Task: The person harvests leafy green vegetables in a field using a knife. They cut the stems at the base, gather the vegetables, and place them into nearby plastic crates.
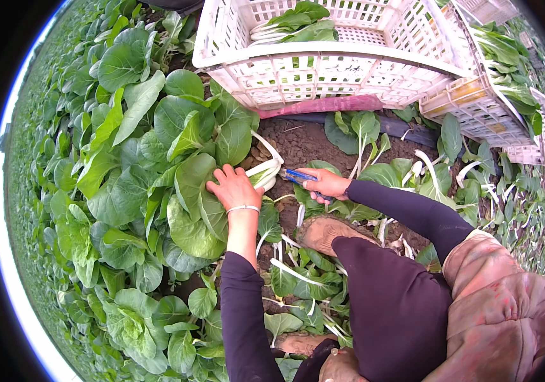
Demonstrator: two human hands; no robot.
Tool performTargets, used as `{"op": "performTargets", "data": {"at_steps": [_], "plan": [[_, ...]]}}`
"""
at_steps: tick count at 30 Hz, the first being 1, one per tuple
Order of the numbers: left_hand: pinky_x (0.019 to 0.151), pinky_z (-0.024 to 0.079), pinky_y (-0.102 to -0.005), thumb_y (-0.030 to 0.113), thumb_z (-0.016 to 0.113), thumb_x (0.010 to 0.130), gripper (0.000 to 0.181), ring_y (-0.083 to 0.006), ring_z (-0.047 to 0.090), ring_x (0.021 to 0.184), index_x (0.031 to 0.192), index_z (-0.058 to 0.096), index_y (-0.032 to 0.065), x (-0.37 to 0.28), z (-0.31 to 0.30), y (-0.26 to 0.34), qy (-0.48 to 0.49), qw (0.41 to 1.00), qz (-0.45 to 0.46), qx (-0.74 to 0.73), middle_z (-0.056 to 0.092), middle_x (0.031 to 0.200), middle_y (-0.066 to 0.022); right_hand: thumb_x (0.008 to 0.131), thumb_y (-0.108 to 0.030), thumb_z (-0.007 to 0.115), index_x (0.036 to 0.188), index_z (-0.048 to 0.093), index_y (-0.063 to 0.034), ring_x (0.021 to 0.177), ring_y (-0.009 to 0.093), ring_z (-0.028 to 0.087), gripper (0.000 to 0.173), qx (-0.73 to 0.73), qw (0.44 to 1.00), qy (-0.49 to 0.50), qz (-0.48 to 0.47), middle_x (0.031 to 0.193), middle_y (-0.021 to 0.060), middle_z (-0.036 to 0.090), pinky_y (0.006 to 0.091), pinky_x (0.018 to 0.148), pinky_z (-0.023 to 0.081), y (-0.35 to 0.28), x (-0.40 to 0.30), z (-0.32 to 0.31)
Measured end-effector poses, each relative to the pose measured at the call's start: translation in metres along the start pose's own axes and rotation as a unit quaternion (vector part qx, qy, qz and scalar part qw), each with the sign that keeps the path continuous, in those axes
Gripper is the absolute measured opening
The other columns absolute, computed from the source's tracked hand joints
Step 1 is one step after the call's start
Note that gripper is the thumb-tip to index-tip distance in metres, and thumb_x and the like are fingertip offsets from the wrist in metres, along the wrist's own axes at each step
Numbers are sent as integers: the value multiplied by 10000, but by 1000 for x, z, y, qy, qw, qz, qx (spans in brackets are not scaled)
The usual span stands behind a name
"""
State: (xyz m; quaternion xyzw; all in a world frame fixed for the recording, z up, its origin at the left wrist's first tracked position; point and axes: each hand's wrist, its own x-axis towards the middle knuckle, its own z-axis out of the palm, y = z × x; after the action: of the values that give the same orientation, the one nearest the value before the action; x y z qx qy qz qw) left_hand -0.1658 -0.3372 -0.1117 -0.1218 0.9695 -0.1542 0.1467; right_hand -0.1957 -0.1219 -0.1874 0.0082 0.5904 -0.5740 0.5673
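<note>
My left hand [238, 187] is around a leafy green plant with pale stalks [263, 174], its palm and fingers pressed over the leaves and its thumb side near the stalks. The plant lies tilted, its cut-looking base pointing right. My right hand [324, 184] grips blue-handled pruning shears [297, 176], whose metal tip meets the base of the stalks. Whether the blades are apart cannot be told. A white band circles my left wrist.
A white plastic crate [320, 47] holding cut greens stands ahead, with a pink mesh strip [325, 105] along its foot. More crates [480, 112] stand at the right, one heaped with greens. Dense leafy plants [124, 191] fill the left; loose leaves and stalks [301, 277] litter the soil around my boots.
</note>
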Motion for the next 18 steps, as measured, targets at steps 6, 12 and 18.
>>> {"op": "performTargets", "data": {"at_steps": [6,12,18], "plan": [[864,325,-459,346,805,590,462,-267,427,1018,915,581,106,-18,-24,12,106,987,64,-102,457,1024,-77,927,-237,543,1408,251,-137,503,83,533,572,167,970,92,-149,791,62,593,219,409,449,12,-25,8],[865,283,-399,307,788,595,426,-254,422,956,881,541,110,-58,-50,21,182,970,60,-152,442,972,-62,803,-165,720,1391,275,-128,553,84,565,738,222,938,136,-228,918,46,569,211,421,453,-20,-47,29],[881,282,-411,311,769,627,404,-258,425,956,882,533,104,-55,-33,15,182,971,46,-145,445,941,-69,798,-47,690,1400,283,-141,569,91,584,733,200,938,182,-217,1026,41,556,218,429,464,-1,-20,32]]}}
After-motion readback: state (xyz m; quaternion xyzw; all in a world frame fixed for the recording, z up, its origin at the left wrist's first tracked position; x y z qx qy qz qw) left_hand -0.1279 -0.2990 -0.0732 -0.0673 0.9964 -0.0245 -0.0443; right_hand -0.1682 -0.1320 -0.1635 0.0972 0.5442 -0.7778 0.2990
